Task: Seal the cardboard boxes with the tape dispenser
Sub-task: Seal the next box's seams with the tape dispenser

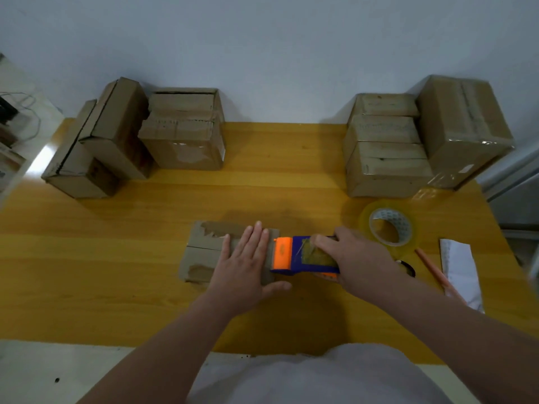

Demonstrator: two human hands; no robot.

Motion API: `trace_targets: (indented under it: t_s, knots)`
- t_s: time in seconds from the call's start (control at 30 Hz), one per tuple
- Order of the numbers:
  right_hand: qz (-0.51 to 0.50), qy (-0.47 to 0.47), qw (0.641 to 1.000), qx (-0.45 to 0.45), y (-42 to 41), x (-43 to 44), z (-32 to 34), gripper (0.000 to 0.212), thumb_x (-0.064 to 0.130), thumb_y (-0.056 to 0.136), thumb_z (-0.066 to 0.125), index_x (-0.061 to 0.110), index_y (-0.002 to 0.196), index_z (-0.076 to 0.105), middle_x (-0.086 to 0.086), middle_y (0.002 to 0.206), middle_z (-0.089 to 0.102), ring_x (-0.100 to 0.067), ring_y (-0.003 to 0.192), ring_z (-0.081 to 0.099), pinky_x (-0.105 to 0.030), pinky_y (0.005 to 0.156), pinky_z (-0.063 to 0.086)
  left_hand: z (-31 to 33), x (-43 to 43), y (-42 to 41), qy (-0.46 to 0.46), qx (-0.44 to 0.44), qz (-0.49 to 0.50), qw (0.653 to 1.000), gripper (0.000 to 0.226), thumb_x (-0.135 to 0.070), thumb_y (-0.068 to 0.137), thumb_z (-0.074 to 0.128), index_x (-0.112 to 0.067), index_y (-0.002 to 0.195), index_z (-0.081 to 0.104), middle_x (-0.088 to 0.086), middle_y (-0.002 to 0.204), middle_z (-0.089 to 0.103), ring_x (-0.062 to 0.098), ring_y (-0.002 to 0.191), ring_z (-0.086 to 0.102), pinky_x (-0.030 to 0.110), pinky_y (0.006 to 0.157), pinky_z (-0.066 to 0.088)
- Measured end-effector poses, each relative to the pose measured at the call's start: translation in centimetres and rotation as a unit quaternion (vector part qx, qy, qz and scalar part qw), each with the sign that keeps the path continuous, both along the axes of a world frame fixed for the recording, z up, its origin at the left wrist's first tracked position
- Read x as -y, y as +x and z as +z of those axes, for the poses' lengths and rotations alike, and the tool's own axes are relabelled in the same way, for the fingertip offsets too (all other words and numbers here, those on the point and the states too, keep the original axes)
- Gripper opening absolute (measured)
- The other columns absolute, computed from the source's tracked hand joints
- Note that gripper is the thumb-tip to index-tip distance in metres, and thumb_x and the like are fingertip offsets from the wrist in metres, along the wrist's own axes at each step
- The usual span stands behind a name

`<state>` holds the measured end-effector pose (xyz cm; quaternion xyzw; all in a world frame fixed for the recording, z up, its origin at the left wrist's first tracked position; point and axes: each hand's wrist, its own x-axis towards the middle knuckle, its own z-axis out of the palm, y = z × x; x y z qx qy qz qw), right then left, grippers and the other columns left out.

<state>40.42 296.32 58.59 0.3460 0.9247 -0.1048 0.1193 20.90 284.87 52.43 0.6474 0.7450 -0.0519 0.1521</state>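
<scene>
progress, we judge, is partway: the right-rear boxes (385, 158) look taped, the left-rear boxes (180, 132) seem unsealed. our left hand (245, 263) lies flat, fingers straight, on the middle box (204, 252) at the centre of the table (116, 272); our right hand (358, 258) grips the tape dispenser (294, 255) at that box's right end.

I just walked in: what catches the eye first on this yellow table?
The orange-and-blue plastic tape dispenser, central on the yellow wooden table, stands out, gripped by the right hand against a small brown cardboard box that the left hand presses down. Behind, cardboard box stacks stand far left and far right; a clear tape roll lies beside the right hand.
</scene>
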Motion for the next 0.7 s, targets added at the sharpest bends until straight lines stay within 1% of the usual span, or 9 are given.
trace_targets:
  t_s: [0.1,0.23,0.33,0.37,0.47,0.53,0.6,0.7]
  knots:
    - [-0.004,0.004,1.000,-0.021,-1.8,1.0,-0.8,0.057,0.042,0.091,0.061,0.041,0.133,0.022,-0.003,0.121,0.041,-0.023,0.117,0.044,-0.031,0.072,0.043,0.0,0.4,-2.2,0.011,0.012,0.002,1.000,0.115,-0.094,0.053,-0.017,-0.023,0.143,-0.025,-0.004,0.150,-0.031,0.012,0.141,-0.027,0.044,0.114,-0.017]
    - [-0.012,-0.019,0.998,-0.052,-2.8,1.2,-1.8,0.056,0.041,0.091,0.062,0.040,0.130,0.023,-0.003,0.120,0.041,-0.022,0.116,0.044,-0.030,0.071,0.044,-0.3,0.8,-3.9,0.027,0.013,-0.007,1.000,0.105,-0.094,0.065,-0.004,-0.029,0.147,-0.017,-0.006,0.154,-0.024,0.013,0.144,-0.020,0.042,0.112,-0.018]
    - [0.005,-0.059,0.996,-0.070,-1.8,0.7,-2.0,0.058,0.045,0.090,0.062,0.042,0.132,0.023,0.001,0.119,0.040,-0.016,0.114,0.043,-0.025,0.070,0.036,-0.5,0.9,-4.0,0.030,0.006,-0.010,0.999,0.101,-0.093,0.068,-0.002,-0.032,0.148,-0.014,-0.005,0.155,-0.023,0.014,0.144,-0.021,0.043,0.112,-0.018]
    - [0.008,-0.075,0.994,-0.074,-1.4,0.4,-1.9,0.058,0.047,0.089,0.062,0.043,0.133,0.023,0.002,0.118,0.039,-0.015,0.112,0.043,-0.024,0.071,0.035,-0.6,0.9,-4.0,0.031,0.004,-0.011,0.999,0.101,-0.093,0.068,-0.002,-0.033,0.148,-0.013,-0.005,0.155,-0.023,0.015,0.144,-0.021,0.044,0.113,-0.017]
    - [0.005,-0.123,0.987,-0.101,0.0,-0.3,-0.7,0.057,0.054,0.087,0.060,0.048,0.133,0.026,0.007,0.118,0.040,-0.011,0.106,0.047,-0.024,0.071,0.043,-0.8,0.8,-4.0,0.037,0.010,-0.013,0.999,0.098,-0.093,0.069,-0.001,-0.037,0.148,-0.009,-0.002,0.156,-0.020,0.018,0.145,-0.017,0.047,0.114,-0.013]
    - [0.027,-0.125,0.989,-0.080,0.5,-0.5,0.1,0.059,0.049,0.088,0.060,0.050,0.134,0.023,0.008,0.121,0.038,-0.011,0.103,0.048,-0.022,0.070,0.045,-0.7,0.8,-4.1,0.030,0.008,-0.016,0.999,0.098,-0.093,0.068,-0.002,-0.037,0.148,-0.009,-0.001,0.156,-0.021,0.018,0.145,-0.019,0.047,0.114,-0.013]
    - [0.049,-0.111,0.992,-0.045,0.4,-0.6,0.7,0.065,0.041,0.089,0.061,0.050,0.139,0.021,0.007,0.124,0.036,-0.012,0.102,0.049,-0.021,0.067,0.041,-0.6,0.9,-4.0,0.021,0.006,-0.016,1.000,0.099,-0.094,0.067,-0.004,-0.037,0.148,-0.010,-0.001,0.155,-0.025,0.018,0.144,-0.022,0.047,0.113,-0.015]
    - [0.064,-0.100,0.993,-0.026,0.4,-0.8,1.2,0.067,0.041,0.089,0.060,0.050,0.141,0.020,0.007,0.123,0.036,-0.011,0.097,0.048,-0.019,0.065,0.038,-0.3,0.9,-4.0,0.008,-0.004,-0.011,1.000,0.098,-0.093,0.063,-0.009,-0.039,0.145,-0.019,-0.001,0.153,-0.031,0.017,0.142,-0.026,0.044,0.112,-0.018]
